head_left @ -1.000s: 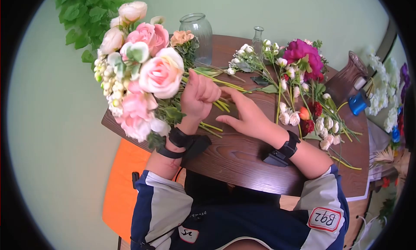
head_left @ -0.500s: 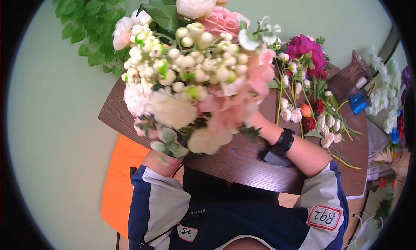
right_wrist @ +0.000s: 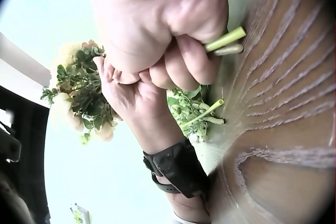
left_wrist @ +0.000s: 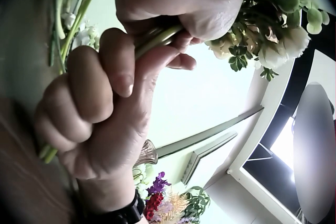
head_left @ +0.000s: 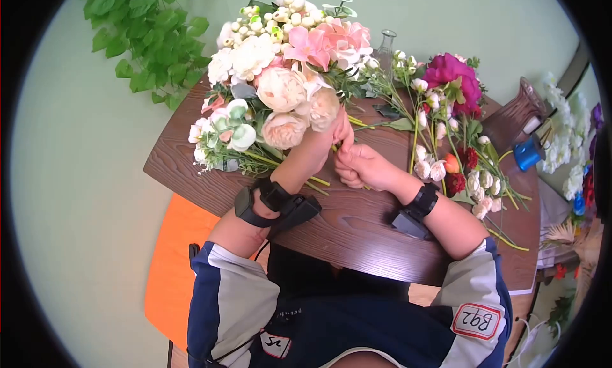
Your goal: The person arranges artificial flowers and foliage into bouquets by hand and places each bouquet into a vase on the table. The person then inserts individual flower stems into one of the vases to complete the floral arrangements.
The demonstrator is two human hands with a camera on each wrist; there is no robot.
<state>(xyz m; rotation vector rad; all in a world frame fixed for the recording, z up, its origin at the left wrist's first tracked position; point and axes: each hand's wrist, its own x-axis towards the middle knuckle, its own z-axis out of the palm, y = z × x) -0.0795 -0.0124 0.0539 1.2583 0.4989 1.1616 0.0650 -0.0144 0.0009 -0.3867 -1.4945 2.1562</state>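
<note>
A bouquet of pink and cream artificial flowers with pale berries leans over the table's left part in the head view. My left hand grips its stems just under the blooms. Close below, my right hand curls round the lower stems. In the right wrist view, cut green stem ends stick out past the right hand. The left wrist view shows a stem running between the two hands, the fingers of the right hand folded.
White flowers with greenery lie left of my forearm. On the right of the table are a magenta bloom, small cream roses and several stems. A brown vase, a blue spool and a clear bottle stand farther back.
The bouquet rose toward the head camera, turned, and came back lower over the table. My right hand, earlier loose beside the stems, now holds their lower part. The large glass vase is now hidden.
</note>
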